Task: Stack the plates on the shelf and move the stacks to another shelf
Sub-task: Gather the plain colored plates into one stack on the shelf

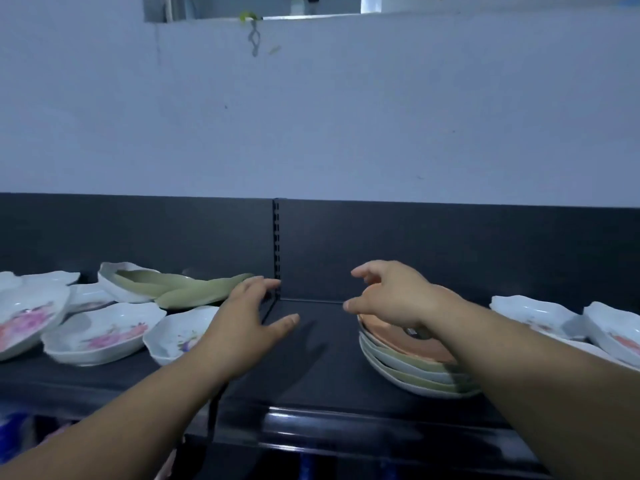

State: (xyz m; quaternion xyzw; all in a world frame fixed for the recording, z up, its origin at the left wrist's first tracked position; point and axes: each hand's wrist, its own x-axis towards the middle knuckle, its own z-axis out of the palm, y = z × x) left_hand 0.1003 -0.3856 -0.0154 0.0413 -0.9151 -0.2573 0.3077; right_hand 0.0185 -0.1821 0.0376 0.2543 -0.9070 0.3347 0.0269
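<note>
A stack of several plates (412, 365), green and white below with an orange one on top, stands on the right section of the dark shelf (311, 375). My right hand (391, 292) hovers just above it, fingers loosely spread, holding nothing. My left hand (242, 313) reaches over the shelf's middle seam with straight fingers, empty, beside two green plates (180, 289) that lean on a white dish. White floral plates (100, 334) lie loose across the left section.
More white floral dishes (540, 317) sit at the far right of the shelf. A slotted upright (276, 244) divides the dark back panel. A pale wall rises behind. The shelf's front lip (346, 424) runs below my forearms.
</note>
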